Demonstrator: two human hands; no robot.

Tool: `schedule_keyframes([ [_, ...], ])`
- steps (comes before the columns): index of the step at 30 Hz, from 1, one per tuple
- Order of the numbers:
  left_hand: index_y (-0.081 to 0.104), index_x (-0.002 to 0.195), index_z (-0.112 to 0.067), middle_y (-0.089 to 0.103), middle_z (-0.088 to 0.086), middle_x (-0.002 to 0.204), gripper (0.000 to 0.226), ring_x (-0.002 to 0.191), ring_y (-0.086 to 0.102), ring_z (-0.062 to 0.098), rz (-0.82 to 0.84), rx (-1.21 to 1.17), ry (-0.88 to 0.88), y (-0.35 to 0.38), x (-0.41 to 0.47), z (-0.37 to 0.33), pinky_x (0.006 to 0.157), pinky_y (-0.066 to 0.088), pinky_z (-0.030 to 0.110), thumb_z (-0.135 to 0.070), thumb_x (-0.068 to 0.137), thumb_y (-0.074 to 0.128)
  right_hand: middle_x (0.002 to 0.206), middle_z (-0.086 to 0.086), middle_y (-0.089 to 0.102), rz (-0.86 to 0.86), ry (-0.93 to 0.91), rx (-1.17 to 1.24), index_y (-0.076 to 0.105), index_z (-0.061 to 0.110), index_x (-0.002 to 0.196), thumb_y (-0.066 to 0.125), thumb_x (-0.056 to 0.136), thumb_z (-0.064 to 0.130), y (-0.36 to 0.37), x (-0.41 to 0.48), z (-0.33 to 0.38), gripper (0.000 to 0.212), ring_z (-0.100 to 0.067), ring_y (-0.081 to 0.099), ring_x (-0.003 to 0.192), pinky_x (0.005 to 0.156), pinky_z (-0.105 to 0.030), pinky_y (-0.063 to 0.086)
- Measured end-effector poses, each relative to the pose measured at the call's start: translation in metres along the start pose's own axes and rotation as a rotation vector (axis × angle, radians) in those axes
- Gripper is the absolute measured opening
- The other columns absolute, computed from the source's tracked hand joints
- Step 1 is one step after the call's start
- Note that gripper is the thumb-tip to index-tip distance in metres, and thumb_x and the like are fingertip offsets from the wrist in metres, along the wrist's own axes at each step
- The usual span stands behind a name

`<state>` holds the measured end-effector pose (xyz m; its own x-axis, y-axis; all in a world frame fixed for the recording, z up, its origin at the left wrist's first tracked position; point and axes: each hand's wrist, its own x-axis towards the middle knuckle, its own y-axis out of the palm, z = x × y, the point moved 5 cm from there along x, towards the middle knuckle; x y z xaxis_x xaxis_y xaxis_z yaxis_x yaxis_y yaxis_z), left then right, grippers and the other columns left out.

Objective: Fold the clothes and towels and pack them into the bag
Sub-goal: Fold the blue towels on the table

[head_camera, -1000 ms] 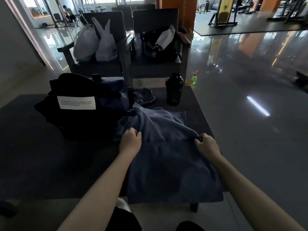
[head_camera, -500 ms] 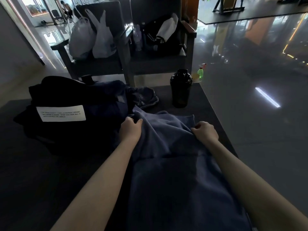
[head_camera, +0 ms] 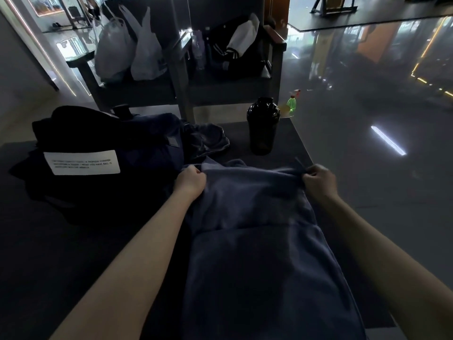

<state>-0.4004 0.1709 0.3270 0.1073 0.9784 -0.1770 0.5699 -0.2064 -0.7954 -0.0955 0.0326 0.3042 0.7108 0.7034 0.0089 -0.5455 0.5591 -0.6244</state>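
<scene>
On the dark counter (head_camera: 73, 253), a blue towel (head_camera: 257, 261) lies spread lengthwise toward the person. The left grip (head_camera: 192, 181) and the right grip (head_camera: 318, 180) each pinch a far corner, just right of the black bag (head_camera: 82, 161).

- Lighting: dim overall; dark table (head_camera: 49, 241) shows almost no surface detail.
- Sources: daylight from the upper-left background; strip-light glare on the glossy floor (head_camera: 387, 141).
- Optics: wide-angle bending at the edges; soft, grainy shadows.
</scene>
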Motion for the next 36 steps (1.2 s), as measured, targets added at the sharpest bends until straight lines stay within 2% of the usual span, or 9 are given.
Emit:
schedule_keyframes([
  [3, 0.052, 0.128, -0.007, 0.055, 0.017, 0.128, 0.047, 0.115, 0.052, 0.035, -0.023, 0.004, -0.042, 0.003, 0.006, -0.007, 0.1, 0.041, 0.044, -0.039, 0.099, 0.033, 0.083, -0.013, 0.068, 0.102, 0.049, -0.055, 0.069, 0.011, 0.079, 0.056, 0.088, 0.03, 0.011, -0.006, -0.011, 0.024, -0.03, 0.064, 0.084, 0.069, -0.037, 0.05],
  [7, 0.051, 0.127, -0.015, 0.054, 0.015, 0.129, 0.046, 0.118, 0.049, 0.037, -0.013, 0.088, -0.116, 0.011, 0.027, -0.011, 0.103, 0.036, 0.049, -0.044, 0.094, 0.038, 0.076, -0.006, 0.066, 0.08, 0.052, -0.234, 0.067, 0.017, 0.076, 0.054, 0.087, 0.043, 0.015, -0.001, -0.012, 0.031, -0.028, 0.063, 0.078, 0.061, -0.03, 0.043],
  [10, 0.053, 0.125, -0.012, 0.055, 0.018, 0.127, 0.051, 0.116, 0.051, 0.037, 0.053, 0.104, -0.15, 0.02, 0.043, -0.009, 0.101, 0.04, 0.049, -0.043, 0.085, 0.052, 0.079, -0.006, 0.066, 0.105, 0.009, -0.235, 0.07, 0.018, 0.082, 0.055, 0.089, 0.038, 0.023, 0.006, -0.009, 0.025, -0.029, 0.062, 0.081, 0.062, -0.031, 0.043],
  [15, 0.052, 0.127, 0.0, 0.058, 0.012, 0.126, 0.065, 0.116, 0.056, 0.027, 0.168, -0.148, -0.153, 0.012, 0.042, -0.01, 0.099, 0.046, 0.034, -0.021, 0.072, 0.08, 0.088, -0.007, 0.07, 0.04, -0.036, -0.111, 0.073, 0.018, 0.092, 0.061, 0.083, 0.024, 0.013, 0.015, -0.012, 0.017, -0.026, 0.064, 0.084, 0.066, -0.031, 0.046],
  [21, 0.064, 0.095, -0.016, 0.067, 0.011, 0.107, 0.026, 0.103, 0.061, 0.027, 0.108, -0.16, 0.066, -0.016, 0.016, -0.019, 0.092, 0.049, 0.035, -0.005, 0.075, 0.075, 0.081, -0.007, 0.067, 0.083, -0.103, 0.076, 0.067, 0.011, 0.083, 0.065, 0.083, 0.01, -0.005, 0.0, -0.006, 0.001, -0.018, 0.06, 0.07, 0.057, -0.024, 0.045],
  [26, 0.065, 0.079, -0.018, 0.066, 0.003, 0.087, 0.017, 0.083, 0.059, 0.015, -0.046, -0.108, 0.271, -0.037, -0.019, -0.032, 0.075, 0.044, 0.023, -0.003, 0.076, 0.072, 0.079, -0.006, 0.067, 0.033, -0.153, 0.132, 0.069, 0.01, 0.082, 0.067, 0.082, 0.011, -0.025, -0.021, -0.001, 0.002, -0.016, 0.06, 0.073, 0.066, -0.03, 0.046],
  [29, 0.063, 0.077, -0.014, 0.064, 0.002, 0.074, 0.015, 0.065, 0.058, 0.014, -0.034, -0.204, 0.275, -0.042, -0.037, -0.034, 0.06, 0.047, 0.017, -0.002, 0.078, 0.071, 0.073, -0.008, 0.067, 0.048, -0.127, 0.212, 0.065, 0.016, 0.072, 0.068, 0.079, 0.011, -0.034, -0.033, -0.002, 0.01, -0.019, 0.06, 0.067, 0.063, -0.037, 0.049],
  [33, 0.058, 0.07, -0.014, 0.065, 0.011, 0.065, 0.024, 0.061, 0.059, 0.023, 0.007, -0.356, 0.262, -0.046, -0.056, -0.022, 0.07, 0.05, 0.035, 0.007, 0.076, 0.066, 0.07, -0.008, 0.063, 0.08, -0.133, 0.187, 0.067, 0.006, 0.074, 0.068, 0.079, 0.014, -0.043, -0.054, -0.004, 0.009, -0.012, 0.051, 0.065, 0.059, -0.029, 0.04],
  [36, 0.059, 0.071, -0.016, 0.061, 0.009, 0.063, 0.026, 0.056, 0.055, 0.017, -0.006, -0.368, 0.251, -0.052, -0.073, -0.01, 0.062, 0.048, 0.029, 0.009, 0.079, 0.058, 0.067, -0.007, 0.06, 0.097, -0.156, 0.175, 0.065, 0.001, 0.074, 0.069, 0.079, 0.015, -0.048, -0.073, -0.01, 0.016, -0.012, 0.048, 0.063, 0.053, -0.025, 0.039],
])
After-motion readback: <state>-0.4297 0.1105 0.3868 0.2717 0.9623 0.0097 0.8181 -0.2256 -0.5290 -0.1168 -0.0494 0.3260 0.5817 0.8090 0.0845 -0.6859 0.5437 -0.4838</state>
